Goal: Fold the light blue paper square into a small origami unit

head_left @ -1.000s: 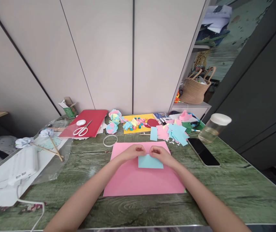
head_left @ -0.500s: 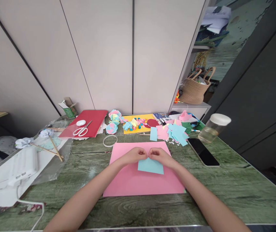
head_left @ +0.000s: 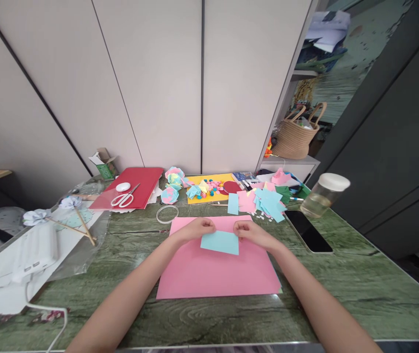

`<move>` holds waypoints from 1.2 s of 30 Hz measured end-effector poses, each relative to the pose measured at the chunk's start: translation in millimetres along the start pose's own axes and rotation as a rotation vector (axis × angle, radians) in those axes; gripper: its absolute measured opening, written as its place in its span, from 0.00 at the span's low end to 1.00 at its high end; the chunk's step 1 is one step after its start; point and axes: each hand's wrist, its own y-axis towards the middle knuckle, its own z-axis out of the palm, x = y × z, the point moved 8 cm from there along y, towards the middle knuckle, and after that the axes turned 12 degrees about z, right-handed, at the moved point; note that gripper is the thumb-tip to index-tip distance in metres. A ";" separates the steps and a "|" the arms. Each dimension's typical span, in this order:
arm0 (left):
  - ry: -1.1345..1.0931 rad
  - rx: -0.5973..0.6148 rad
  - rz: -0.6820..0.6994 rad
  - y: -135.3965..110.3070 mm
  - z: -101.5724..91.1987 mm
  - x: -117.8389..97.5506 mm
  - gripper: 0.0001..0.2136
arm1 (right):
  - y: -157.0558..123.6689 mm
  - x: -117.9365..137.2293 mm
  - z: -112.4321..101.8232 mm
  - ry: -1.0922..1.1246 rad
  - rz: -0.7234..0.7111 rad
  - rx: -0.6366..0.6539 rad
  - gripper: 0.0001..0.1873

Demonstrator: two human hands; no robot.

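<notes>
A small light blue paper (head_left: pixel 219 243) is held up by its upper corners above a large pink sheet (head_left: pixel 209 279). At its upper left corner, my left hand (head_left: pixel 200 228) pinches the edge with thumb and curled fingers. My right hand (head_left: pixel 249 232) is closed at the upper right corner, fingers bent round the edge. Beyond the hands lies a loose pile of blue paper pieces (head_left: pixel 271 202) with pink pieces (head_left: pixel 246 201) beside it. A single blue rectangle (head_left: pixel 233 204) rests to the left of that pile.
White scissors (head_left: pixel 123 199) lie on a red folder (head_left: pixel 143 184). A tape roll (head_left: pixel 167 214) sits left of the pink sheet. Paper flowers (head_left: pixel 170 195) and a yellow sheet (head_left: pixel 194 198) are behind. At right are a phone (head_left: pixel 308 231) and a bottle (head_left: pixel 317 201); a white power bank (head_left: pixel 38 247) is left.
My hands have moved apart from the middle of the paper's top edge to its two corners. The blue paper has shifted slightly left and up.
</notes>
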 end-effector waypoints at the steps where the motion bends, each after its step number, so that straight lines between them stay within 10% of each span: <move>1: -0.006 -0.001 0.001 -0.1 -0.6 -0.2 0.10 | -0.3 -1.1 -1.6 0.004 0.006 0.001 0.05; 25: -0.065 -0.096 -0.040 -2.9 -15.4 10.2 0.12 | -1.2 -8.9 -20.4 0.072 0.037 -0.054 0.06; 36: -0.232 -0.107 -0.068 -0.3 -7.3 19.5 0.15 | 2.4 -6.7 -6.0 0.266 0.018 -0.079 0.21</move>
